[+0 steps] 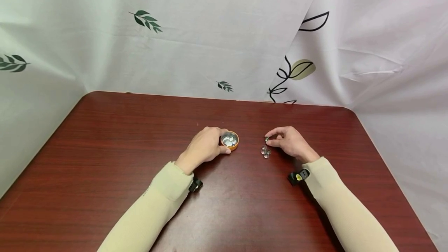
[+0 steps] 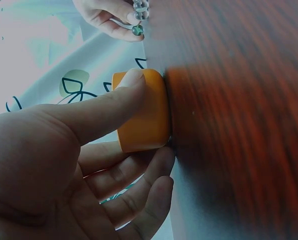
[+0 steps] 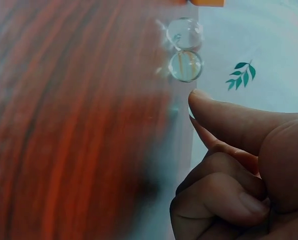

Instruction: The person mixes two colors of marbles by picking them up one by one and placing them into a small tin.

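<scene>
The right hand (image 1: 293, 142) is pinching a marble (image 1: 267, 139) to the right of the orange bowl (image 2: 151, 112) the left hand (image 1: 204, 145) is gripping.

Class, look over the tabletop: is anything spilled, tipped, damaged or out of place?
Nothing stands out. The orange bowl is upright, gripped by the left hand. The loose marbles sit in a tight cluster, not scattered, and the right hand pinches another marble. No damage shows.
</scene>
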